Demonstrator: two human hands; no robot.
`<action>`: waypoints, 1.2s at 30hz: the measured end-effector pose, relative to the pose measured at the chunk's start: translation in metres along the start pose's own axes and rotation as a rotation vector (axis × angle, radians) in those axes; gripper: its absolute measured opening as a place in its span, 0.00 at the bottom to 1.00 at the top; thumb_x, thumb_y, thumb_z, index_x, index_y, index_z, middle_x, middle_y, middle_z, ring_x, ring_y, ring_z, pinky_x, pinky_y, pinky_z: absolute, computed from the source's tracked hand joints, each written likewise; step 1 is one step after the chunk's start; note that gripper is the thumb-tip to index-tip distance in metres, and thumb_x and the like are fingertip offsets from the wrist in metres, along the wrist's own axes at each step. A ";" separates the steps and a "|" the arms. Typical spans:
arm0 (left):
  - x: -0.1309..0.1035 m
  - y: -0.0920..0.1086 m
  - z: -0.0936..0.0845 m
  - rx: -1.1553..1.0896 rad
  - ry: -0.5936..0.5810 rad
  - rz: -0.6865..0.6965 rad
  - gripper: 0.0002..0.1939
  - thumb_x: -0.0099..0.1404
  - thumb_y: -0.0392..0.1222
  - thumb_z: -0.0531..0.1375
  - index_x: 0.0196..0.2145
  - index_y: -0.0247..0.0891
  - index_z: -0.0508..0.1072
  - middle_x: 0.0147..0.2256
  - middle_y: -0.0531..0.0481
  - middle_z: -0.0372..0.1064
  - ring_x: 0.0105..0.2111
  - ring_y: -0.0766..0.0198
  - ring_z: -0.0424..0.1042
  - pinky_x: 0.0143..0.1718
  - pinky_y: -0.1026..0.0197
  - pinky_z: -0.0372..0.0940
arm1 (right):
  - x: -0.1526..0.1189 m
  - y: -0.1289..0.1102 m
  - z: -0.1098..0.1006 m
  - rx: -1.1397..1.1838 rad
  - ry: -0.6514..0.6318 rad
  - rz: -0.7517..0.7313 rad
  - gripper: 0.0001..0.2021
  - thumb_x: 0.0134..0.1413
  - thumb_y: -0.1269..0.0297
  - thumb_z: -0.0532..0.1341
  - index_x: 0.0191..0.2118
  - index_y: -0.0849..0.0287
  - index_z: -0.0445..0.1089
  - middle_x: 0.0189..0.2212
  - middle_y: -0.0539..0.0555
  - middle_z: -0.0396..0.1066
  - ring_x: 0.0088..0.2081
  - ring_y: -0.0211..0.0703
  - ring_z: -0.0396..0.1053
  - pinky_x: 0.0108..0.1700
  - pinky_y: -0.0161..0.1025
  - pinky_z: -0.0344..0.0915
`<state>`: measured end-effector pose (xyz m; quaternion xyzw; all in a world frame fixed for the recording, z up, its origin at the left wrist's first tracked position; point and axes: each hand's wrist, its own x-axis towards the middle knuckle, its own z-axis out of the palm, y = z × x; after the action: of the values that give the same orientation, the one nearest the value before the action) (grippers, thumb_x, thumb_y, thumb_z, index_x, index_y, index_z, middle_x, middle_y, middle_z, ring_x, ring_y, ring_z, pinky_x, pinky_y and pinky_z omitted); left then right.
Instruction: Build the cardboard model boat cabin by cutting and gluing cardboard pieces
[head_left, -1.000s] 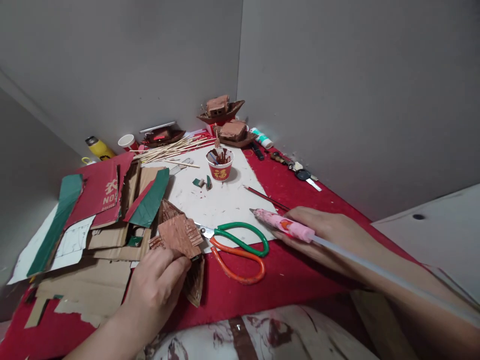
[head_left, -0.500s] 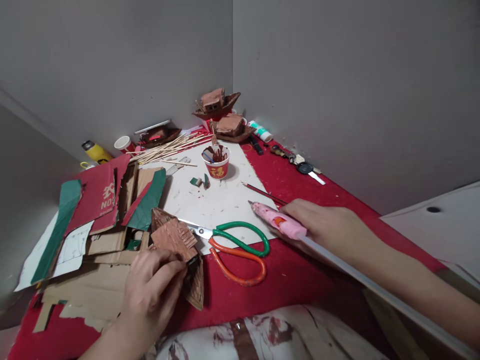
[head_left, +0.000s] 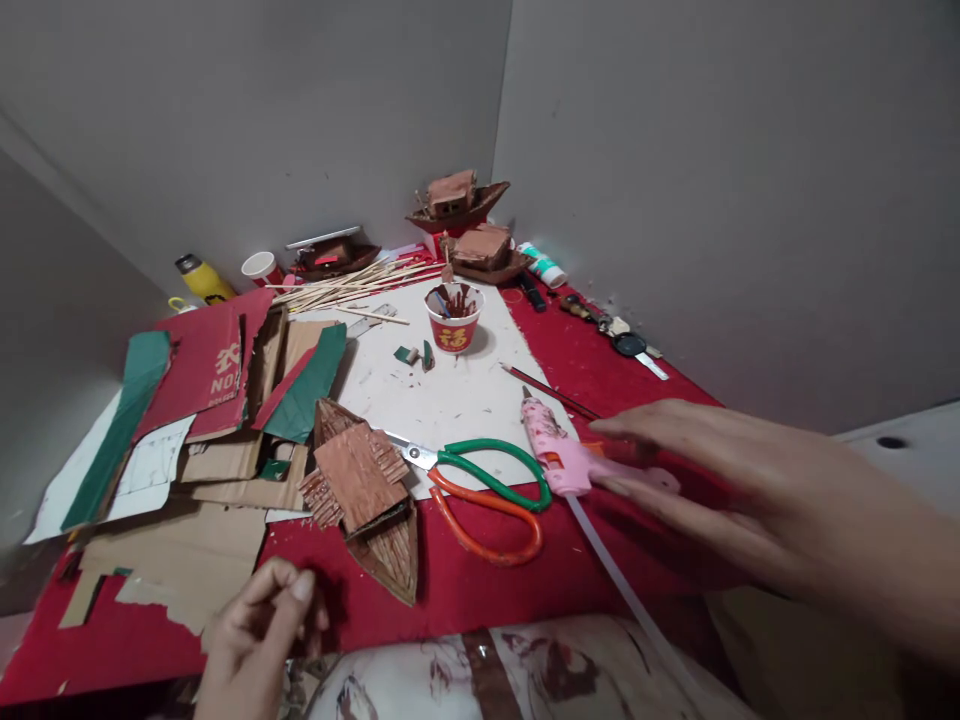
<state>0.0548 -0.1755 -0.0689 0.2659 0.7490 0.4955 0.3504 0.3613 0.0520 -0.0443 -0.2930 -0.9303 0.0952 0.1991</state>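
My left hand [head_left: 261,628] hovers over the table's front edge with its fingers curled and thumb against them; whatever is between them, if anything, is hidden. Beyond it lies a small brown model boat [head_left: 364,490] with a flat roof and slatted flaps, touched by neither hand. Fingers spread, my right hand [head_left: 720,490] is beside a pink glue gun [head_left: 559,460] that rests on the table, its nozzle pointing away and a glue stick trailing out of its back. Between boat and glue gun are scissors [head_left: 480,490] with green and orange handles, blades partly behind the boat.
Cardboard scraps [head_left: 187,540] pile up on the left. A paper cup [head_left: 454,325] smeared brown stands on white paper [head_left: 480,400], near a pencil [head_left: 547,388]. Thin sticks [head_left: 352,285] and other model boats [head_left: 457,200] are at the back. Keys [head_left: 615,325] lie right.
My left hand has let go of the boat and drawn back toward me. My right hand has released the glue gun, which now lies on the table, and opened. The view has shifted slightly.
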 end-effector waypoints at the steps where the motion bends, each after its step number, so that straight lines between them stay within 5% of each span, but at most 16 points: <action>1: -0.002 -0.004 0.002 0.064 0.010 0.064 0.14 0.62 0.51 0.63 0.26 0.39 0.70 0.21 0.55 0.68 0.19 0.68 0.65 0.20 0.69 0.62 | 0.007 -0.013 -0.003 0.049 0.011 -0.086 0.09 0.66 0.60 0.54 0.47 0.53 0.67 0.39 0.56 0.75 0.37 0.46 0.74 0.35 0.40 0.69; 4: -0.004 -0.014 0.007 0.342 -0.024 0.509 0.04 0.63 0.41 0.63 0.38 0.42 0.74 0.28 0.53 0.74 0.26 0.67 0.72 0.28 0.68 0.69 | 0.034 -0.054 0.001 0.227 0.063 -0.282 0.09 0.68 0.66 0.52 0.42 0.56 0.69 0.34 0.55 0.74 0.35 0.44 0.71 0.38 0.40 0.65; 7: -0.001 -0.021 0.009 0.592 -0.087 0.947 0.16 0.63 0.34 0.62 0.49 0.41 0.72 0.39 0.47 0.76 0.39 0.61 0.76 0.40 0.63 0.71 | 0.060 -0.084 0.017 0.222 -0.093 -0.425 0.11 0.68 0.68 0.52 0.36 0.59 0.70 0.30 0.53 0.70 0.32 0.43 0.66 0.34 0.39 0.61; 9: 0.003 -0.024 0.011 0.694 -0.097 1.069 0.18 0.64 0.34 0.62 0.52 0.38 0.71 0.42 0.43 0.75 0.45 0.59 0.75 0.43 0.62 0.72 | 0.072 -0.094 0.030 0.171 -0.128 -0.475 0.10 0.66 0.69 0.53 0.35 0.61 0.70 0.29 0.53 0.68 0.30 0.42 0.64 0.33 0.38 0.59; 20: 0.023 -0.021 0.016 0.786 -0.178 1.182 0.14 0.67 0.31 0.56 0.50 0.34 0.69 0.45 0.37 0.74 0.40 0.57 0.77 0.36 0.61 0.74 | 0.089 -0.094 0.070 0.076 -0.248 -0.512 0.10 0.66 0.68 0.55 0.34 0.61 0.72 0.28 0.52 0.70 0.28 0.40 0.65 0.30 0.37 0.56; 30: 0.025 -0.021 0.017 0.814 -0.174 1.207 0.11 0.68 0.32 0.54 0.47 0.34 0.72 0.43 0.36 0.76 0.38 0.55 0.79 0.34 0.59 0.75 | 0.100 -0.095 0.064 0.178 -0.406 -0.483 0.09 0.64 0.74 0.56 0.34 0.63 0.72 0.32 0.54 0.73 0.32 0.39 0.68 0.33 0.34 0.59; 36: 0.026 -0.019 0.018 0.826 -0.157 1.214 0.11 0.68 0.31 0.53 0.45 0.33 0.72 0.42 0.36 0.77 0.38 0.55 0.79 0.35 0.59 0.76 | 0.099 -0.094 0.064 0.084 -0.375 -0.551 0.06 0.59 0.77 0.58 0.33 0.62 0.70 0.30 0.53 0.71 0.30 0.41 0.65 0.31 0.36 0.57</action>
<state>0.0516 -0.1533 -0.0983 0.7785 0.5683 0.2594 -0.0613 0.2121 0.0297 -0.0427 0.0004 -0.9902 0.1284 0.0547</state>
